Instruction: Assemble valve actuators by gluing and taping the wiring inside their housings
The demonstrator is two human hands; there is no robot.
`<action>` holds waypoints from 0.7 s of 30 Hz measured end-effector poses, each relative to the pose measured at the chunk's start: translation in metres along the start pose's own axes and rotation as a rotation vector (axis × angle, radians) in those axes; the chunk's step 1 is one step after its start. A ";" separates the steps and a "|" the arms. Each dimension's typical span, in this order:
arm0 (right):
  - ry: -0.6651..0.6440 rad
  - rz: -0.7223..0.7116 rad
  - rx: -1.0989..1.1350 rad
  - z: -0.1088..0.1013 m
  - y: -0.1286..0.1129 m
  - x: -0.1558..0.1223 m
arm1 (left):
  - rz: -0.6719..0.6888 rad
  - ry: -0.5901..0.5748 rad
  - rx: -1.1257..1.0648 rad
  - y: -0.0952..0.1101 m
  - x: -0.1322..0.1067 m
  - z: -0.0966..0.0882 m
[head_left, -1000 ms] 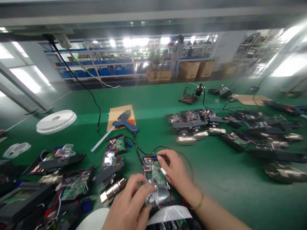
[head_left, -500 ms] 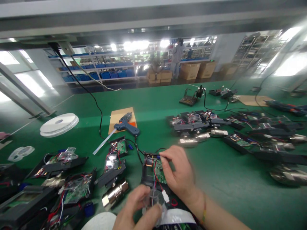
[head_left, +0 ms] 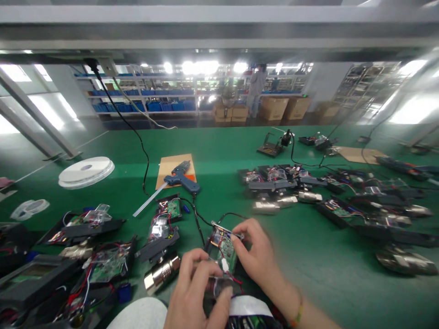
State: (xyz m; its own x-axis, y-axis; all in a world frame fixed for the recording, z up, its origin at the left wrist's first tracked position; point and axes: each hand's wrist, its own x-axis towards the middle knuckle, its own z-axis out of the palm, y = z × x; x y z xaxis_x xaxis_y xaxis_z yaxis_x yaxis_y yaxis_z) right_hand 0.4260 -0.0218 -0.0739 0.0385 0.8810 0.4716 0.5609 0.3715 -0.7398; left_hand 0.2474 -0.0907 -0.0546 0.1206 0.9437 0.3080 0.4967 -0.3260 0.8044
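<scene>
Green work table (head_left: 308, 256), factory hall; shelving and cardboard boxes at 12 o'clock. Circuit-board assembly (head_left: 224, 249) with red wires, at 6 o'clock, lifted and tilted between both hands. Right hand (head_left: 255, 256): fingers pinching its far edge. Left hand (head_left: 197, 292): fingers curled around its near end. Blue glue gun (head_left: 181, 179) on a cardboard pad (head_left: 168, 165), 11 o'clock; its black cord runs toward the hands. Like assemblies (head_left: 157, 230) crowd 9 o'clock; more (head_left: 336, 201) at 2 o'clock. White tape roll (head_left: 85, 171), 10 o'clock.
</scene>
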 end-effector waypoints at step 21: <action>-0.715 -0.021 0.056 -0.034 -0.002 -0.004 | -0.241 -0.103 -0.205 -0.002 0.029 -0.022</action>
State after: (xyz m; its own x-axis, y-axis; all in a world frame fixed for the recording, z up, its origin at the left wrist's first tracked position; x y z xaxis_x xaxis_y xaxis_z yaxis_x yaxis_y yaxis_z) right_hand 0.4532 -0.0364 -0.0581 -0.5338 0.8427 0.0701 0.5119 0.3881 -0.7664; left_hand 0.2310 -0.0644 -0.0357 0.1123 0.9923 0.0518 0.3393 -0.0873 0.9366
